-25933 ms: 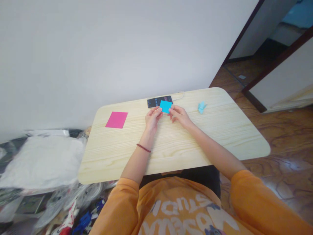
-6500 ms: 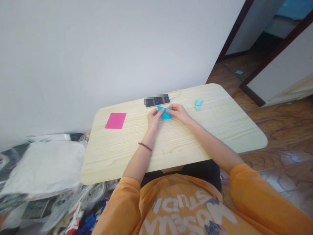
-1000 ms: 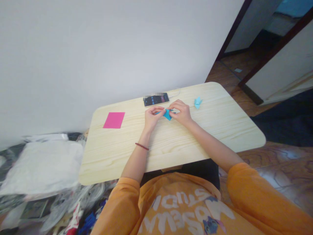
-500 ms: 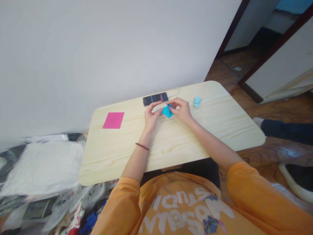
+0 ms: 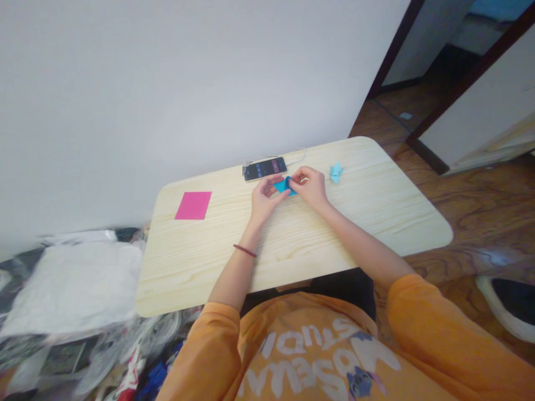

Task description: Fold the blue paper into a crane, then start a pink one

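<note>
You are pinching the blue paper (image 5: 284,185) between the fingers of your 2 hands, your left hand (image 5: 265,199) and right hand (image 5: 307,188), just in front of the phone (image 5: 265,169), over the wooden table (image 5: 292,250).

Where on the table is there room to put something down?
Bare wood of the table lies below the pink paper and right of the small blue origami. It's crowded where the left hand and right hand pinch blue paper by the phone.

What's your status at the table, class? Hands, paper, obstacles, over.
Left hand and right hand pinching folded blue paper. Phone close beyond left hand. Pale blue paper figure off past right hand.
</note>
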The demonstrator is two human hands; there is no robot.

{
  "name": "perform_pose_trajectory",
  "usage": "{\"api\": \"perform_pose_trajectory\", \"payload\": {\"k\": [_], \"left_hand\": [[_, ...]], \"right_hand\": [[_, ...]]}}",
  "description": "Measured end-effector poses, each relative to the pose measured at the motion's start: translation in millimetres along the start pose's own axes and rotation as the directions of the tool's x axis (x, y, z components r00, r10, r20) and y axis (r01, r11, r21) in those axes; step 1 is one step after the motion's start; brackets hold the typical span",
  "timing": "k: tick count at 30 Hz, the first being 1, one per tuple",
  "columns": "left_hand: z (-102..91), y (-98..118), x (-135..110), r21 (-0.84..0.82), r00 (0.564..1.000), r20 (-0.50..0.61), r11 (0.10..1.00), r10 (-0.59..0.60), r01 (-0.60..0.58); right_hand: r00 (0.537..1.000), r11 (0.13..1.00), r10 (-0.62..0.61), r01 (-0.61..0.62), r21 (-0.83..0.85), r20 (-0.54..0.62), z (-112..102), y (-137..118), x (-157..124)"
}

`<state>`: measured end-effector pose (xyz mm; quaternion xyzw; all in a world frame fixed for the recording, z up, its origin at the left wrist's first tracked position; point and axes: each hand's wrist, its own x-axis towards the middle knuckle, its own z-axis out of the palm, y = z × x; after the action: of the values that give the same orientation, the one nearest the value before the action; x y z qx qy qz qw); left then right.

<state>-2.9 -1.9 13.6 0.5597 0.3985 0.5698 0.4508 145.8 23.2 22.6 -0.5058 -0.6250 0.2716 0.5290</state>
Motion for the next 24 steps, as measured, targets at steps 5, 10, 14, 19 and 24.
{"api": "perform_pose_trajectory", "payload": {"k": [5, 10, 14, 19, 24], "left_hand": [[-4.9, -7.5, 4.8, -0.042, 0.997, -0.063, 0.999, -0.036, 0.033], [-8.9, -6.7, 7.7, -0.051, 0.995, -0.090, 0.998, -0.044, 0.039], [-11.0, -3.2, 8.5, -0.052, 0.994, -0.091, 0.997, -0.054, 0.049], [-11.5, -4.0, 8.8, -0.110, 0.991, -0.084, 0.990, -0.099, 0.090], [-10.3, -2.8, 8.3, -0.107, 0.988, -0.086, 0.987, -0.127, 0.118]], "right_hand": [[0.986, 0.974, 0.141, -0.155, 0.165, 0.094, -0.8, -2.7, 3.3], [0.913, 0.835, 0.256, -0.375, 0.402, 0.318, -4.3, -6.9, 6.1], [0.856, 0.739, 0.306, -0.489, 0.464, 0.416, -5.9, -10.1, 6.0], [0.831, 0.697, 0.324, -0.533, 0.480, 0.452, -7.2, -11.5, 5.3], [0.817, 0.695, 0.341, -0.552, 0.460, 0.465, -7.1, -11.4, 3.6]]}}
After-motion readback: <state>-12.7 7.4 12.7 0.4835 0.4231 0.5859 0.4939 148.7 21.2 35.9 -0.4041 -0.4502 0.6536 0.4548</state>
